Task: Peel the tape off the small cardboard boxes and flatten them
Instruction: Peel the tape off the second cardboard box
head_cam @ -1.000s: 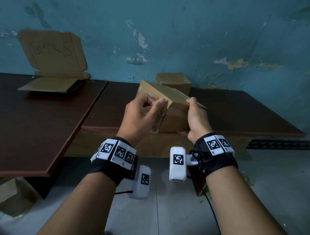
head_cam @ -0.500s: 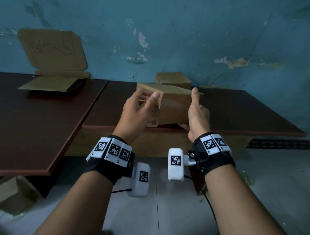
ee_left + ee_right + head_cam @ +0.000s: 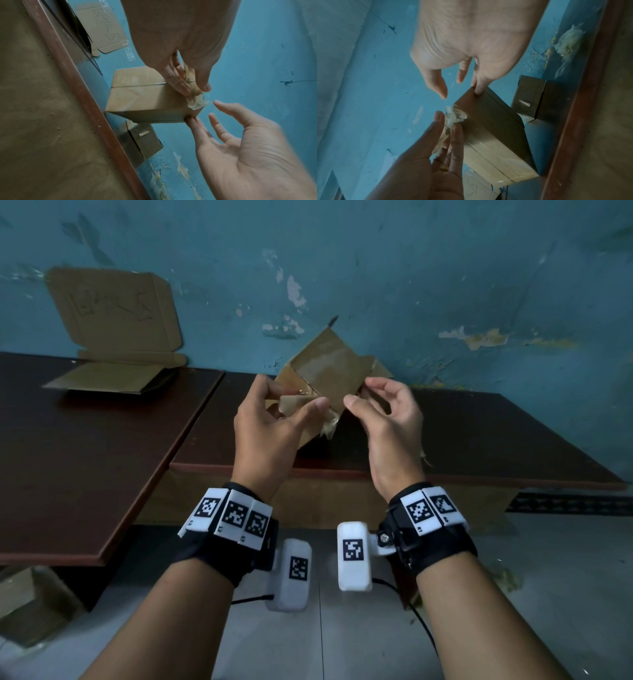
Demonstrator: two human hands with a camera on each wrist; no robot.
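1. the left hand (image 3: 270, 429) is up at chest height over the near edge of the table, thumb and fingers pinching a crumpled wad of clear tape (image 3: 195, 102) against a corner of the small cardboard box (image 3: 145, 97).
2. the right hand (image 3: 387, 422) sits just to the right of it, palm turned in, fingers loosely spread. in the wrist views its fingertips (image 3: 478, 88) touch one edge of the box while the thumb stands clear of it, so it steadies the box without gripping it.
3. the box is held in the air between the two hands, tilted, with one corner pointing up toward the wall. a seam runs across one of its faces, with shiny tape over the cardboard.
4. behind it, on the dark brown table (image 3: 513, 440), a second small cardboard box (image 3: 145, 142) stands near the wall. it is mostly hidden in the head view.
5. far left, on an adjoining dark tabletop (image 3: 68, 457), a flattened cardboard box (image 3: 113, 344) lies with one panel leaning up against the blue wall (image 3: 445, 268). its paint is peeling in patches.
6. both wrists wear black bands with white coded markers (image 3: 236, 515).
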